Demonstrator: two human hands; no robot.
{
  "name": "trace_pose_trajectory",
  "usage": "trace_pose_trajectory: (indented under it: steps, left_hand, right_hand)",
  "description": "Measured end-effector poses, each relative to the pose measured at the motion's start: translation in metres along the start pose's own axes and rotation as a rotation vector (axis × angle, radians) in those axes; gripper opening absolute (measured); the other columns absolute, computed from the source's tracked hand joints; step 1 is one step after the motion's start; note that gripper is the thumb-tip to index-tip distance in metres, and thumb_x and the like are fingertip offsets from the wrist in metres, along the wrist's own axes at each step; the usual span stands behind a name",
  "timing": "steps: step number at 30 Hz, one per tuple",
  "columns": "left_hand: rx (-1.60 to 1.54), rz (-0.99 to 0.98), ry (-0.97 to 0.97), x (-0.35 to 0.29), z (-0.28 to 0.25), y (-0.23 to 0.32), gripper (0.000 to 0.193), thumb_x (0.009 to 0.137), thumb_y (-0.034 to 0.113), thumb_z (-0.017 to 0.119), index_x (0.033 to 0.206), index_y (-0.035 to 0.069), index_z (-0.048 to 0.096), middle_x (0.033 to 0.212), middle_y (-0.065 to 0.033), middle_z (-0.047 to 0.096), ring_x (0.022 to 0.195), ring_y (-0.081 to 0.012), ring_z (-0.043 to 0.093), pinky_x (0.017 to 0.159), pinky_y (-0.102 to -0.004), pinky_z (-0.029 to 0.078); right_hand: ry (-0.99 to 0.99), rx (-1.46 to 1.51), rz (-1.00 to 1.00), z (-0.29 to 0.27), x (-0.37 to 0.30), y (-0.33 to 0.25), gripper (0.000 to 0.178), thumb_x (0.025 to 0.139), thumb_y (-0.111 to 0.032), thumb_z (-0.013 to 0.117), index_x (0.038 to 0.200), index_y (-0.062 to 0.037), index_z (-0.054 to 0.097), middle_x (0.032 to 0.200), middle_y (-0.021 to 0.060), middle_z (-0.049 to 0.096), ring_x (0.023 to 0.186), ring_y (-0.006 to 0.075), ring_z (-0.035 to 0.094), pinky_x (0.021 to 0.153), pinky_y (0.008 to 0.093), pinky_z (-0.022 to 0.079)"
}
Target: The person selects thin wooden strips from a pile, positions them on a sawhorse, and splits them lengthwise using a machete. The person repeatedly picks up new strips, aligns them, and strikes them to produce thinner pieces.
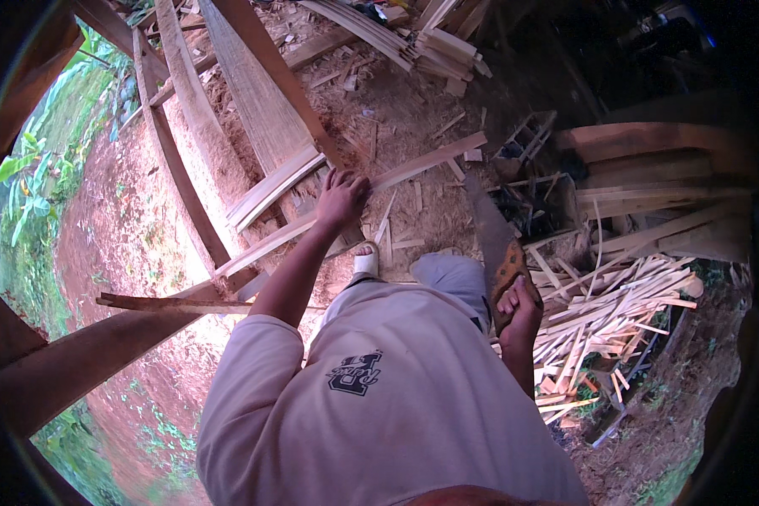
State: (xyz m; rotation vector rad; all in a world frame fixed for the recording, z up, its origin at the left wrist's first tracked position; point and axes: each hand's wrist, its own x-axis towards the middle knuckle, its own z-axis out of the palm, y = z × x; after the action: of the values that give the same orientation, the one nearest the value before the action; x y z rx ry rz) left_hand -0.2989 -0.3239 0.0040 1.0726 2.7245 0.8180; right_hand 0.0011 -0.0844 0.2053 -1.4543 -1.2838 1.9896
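Left hand curled over a long strip; right hand closed around a handsaw. Offcuts heap at right; wide plank ahead.

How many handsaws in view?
1. The handsaw is in the right hand, to the right of the long wooden strip under the left hand; its blade points toward the picture's top. Others could be hidden in the dark upper right.

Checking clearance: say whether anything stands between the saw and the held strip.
Nothing visible blocks the handsaw in the right hand from the wooden strip at the left hand; the small pale block near them seems to lie on the ground.
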Motion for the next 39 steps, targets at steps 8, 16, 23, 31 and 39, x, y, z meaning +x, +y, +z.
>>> trace_pose_trajectory:
  steps: [8, 16, 23, 31, 39]
  left_hand:
    - [0.057, 0.035, 0.007, 0.008, -0.005, -0.002, 0.034, 0.084, 0.015, 0.059, 0.114, -0.002, 0.056, 0.126, -0.0193, 0.054, 0.137, -0.0384, 0.04, 0.116, -0.0491, 0.03]
    - [-0.012, 0.13, 0.035, 0.001, -0.012, -0.019, 0.039, 0.082, 0.018, 0.06, 0.117, 0.0, 0.055, 0.126, -0.0194, 0.056, 0.135, -0.0382, 0.042, 0.116, -0.0523, 0.028]
    - [-0.008, -0.028, -0.197, 0.024, -0.012, -0.003, 0.035, 0.083, 0.023, 0.056, 0.114, 0.007, 0.062, 0.107, -0.0184, 0.067, 0.116, -0.032, 0.059, 0.119, -0.0507, 0.024]
    - [0.124, -0.195, -0.32, 0.028, -0.015, 0.017, 0.04, 0.103, 0.037, 0.036, 0.095, 0.008, 0.062, 0.088, -0.0179, 0.071, 0.098, -0.0318, 0.069, 0.121, -0.0519, 0.02]
    - [0.126, -0.033, -0.11, 0.026, -0.004, 0.011, 0.017, 0.095, 0.023, 0.05, 0.096, 0.007, 0.056, 0.083, -0.016, 0.068, 0.09, -0.032, 0.07, 0.123, -0.049, 0.021]
  right_hand:
    - [0.027, -0.241, -0.338, 0.003, -0.023, -0.019, 0.024, 0.101, -0.017, 0.06, 0.081, -0.0109, 0.049, 0.062, -0.0056, 0.034, 0.05, 0.0055, 0.033, 0.048, 0.0232, 0.028]
    - [-0.111, -0.187, -0.434, 0.016, -0.035, -0.02, 0.024, 0.102, -0.021, 0.055, 0.082, -0.0091, 0.048, 0.064, -0.0033, 0.034, 0.051, 0.007, 0.032, 0.047, 0.0248, 0.026]
    - [-0.246, -0.309, -0.315, 0.067, -0.009, 0.001, 0.021, 0.098, -0.025, 0.06, 0.093, -0.005, 0.057, 0.064, -0.0032, 0.041, 0.053, 0.0068, 0.038, 0.049, 0.0249, 0.028]
    - [-0.51, -0.48, -0.568, 0.135, 0.077, 0.076, 0.016, 0.097, -0.018, 0.064, 0.09, -0.004, 0.059, 0.064, -0.0031, 0.048, 0.054, 0.0055, 0.043, 0.049, 0.0247, 0.032]
    - [-0.589, -0.417, -0.571, 0.17, 0.103, 0.13, 0.019, 0.098, -0.016, 0.059, 0.087, -0.0003, 0.059, 0.061, -0.0018, 0.049, 0.052, 0.0068, 0.046, 0.048, 0.0264, 0.034]
